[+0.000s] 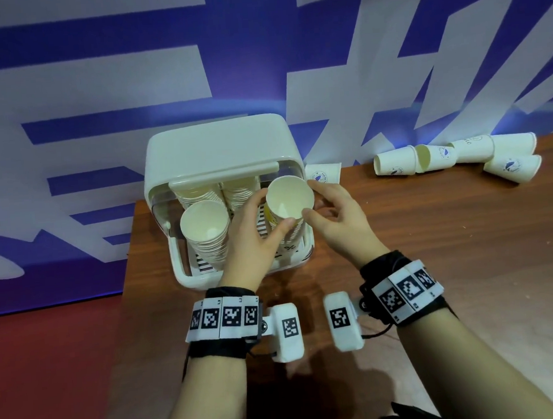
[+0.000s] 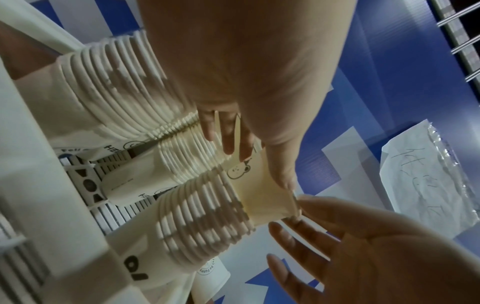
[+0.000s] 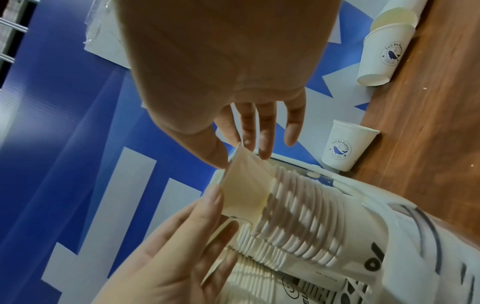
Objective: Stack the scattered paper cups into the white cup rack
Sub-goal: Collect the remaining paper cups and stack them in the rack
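White plastic cup rack [image 1: 199, 149] stands on the wooden table [image 1: 435, 247] with stacks of paper cups inside. The top cup [image 1: 289, 197] sits on the front right stack [image 1: 290, 237] in the rack. The left hand [image 1: 249, 240] holds this cup between thumb and curled fingers. The right hand [image 1: 338, 218] pinches its rim, the other fingers spread loosely. Loose cups [image 1: 455, 161] lie well to the right of the rack, and one cup [image 1: 323, 172] lies just beside it.
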A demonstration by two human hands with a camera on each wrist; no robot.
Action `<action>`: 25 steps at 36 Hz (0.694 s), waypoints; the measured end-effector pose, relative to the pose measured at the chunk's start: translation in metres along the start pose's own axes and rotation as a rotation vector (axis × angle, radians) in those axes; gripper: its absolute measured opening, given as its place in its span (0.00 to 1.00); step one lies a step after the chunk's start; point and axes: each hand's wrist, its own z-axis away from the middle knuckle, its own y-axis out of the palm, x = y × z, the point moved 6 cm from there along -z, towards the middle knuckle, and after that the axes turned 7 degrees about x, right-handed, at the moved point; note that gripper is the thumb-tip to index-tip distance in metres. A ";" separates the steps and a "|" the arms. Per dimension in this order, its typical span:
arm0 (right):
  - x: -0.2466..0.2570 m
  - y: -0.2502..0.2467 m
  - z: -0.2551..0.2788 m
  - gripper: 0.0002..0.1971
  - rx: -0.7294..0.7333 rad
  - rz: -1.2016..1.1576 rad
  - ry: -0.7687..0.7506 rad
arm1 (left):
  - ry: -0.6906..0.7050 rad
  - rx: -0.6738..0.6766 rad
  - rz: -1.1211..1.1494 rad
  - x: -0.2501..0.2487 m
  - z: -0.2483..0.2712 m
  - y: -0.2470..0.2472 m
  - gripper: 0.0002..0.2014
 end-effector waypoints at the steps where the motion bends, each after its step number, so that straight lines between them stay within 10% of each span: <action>1: 0.000 0.000 0.000 0.24 0.004 -0.001 0.001 | 0.010 -0.005 -0.010 0.000 0.001 0.000 0.27; 25: -0.027 0.019 0.000 0.32 0.145 0.253 0.071 | -0.107 0.061 -0.213 0.026 -0.005 0.010 0.31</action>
